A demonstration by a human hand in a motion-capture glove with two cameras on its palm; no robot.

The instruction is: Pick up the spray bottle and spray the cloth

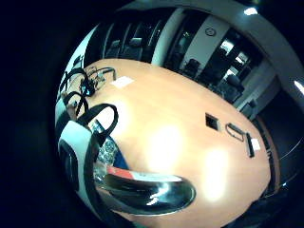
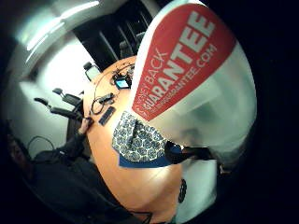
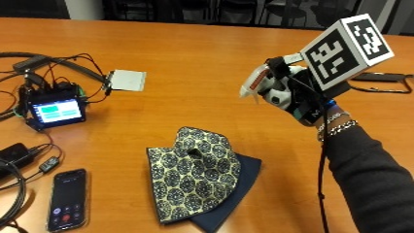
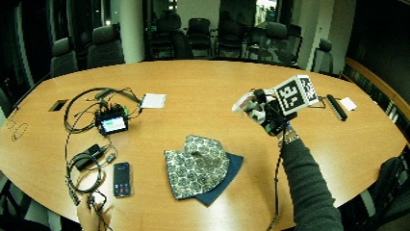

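Meeting room, dim, large oval table.
Orange wooden table [image 4: 211, 82] fills the room; dark office chairs [image 4: 106, 45] ring its far side. White pillar [image 4: 130, 29] behind them, dark glazed partitions beyond. Round wall clock [image 1: 210, 32] on a pale wall panel. Ceiling strip lights [image 2: 77, 10] overhead, glare patches on the tabletop.
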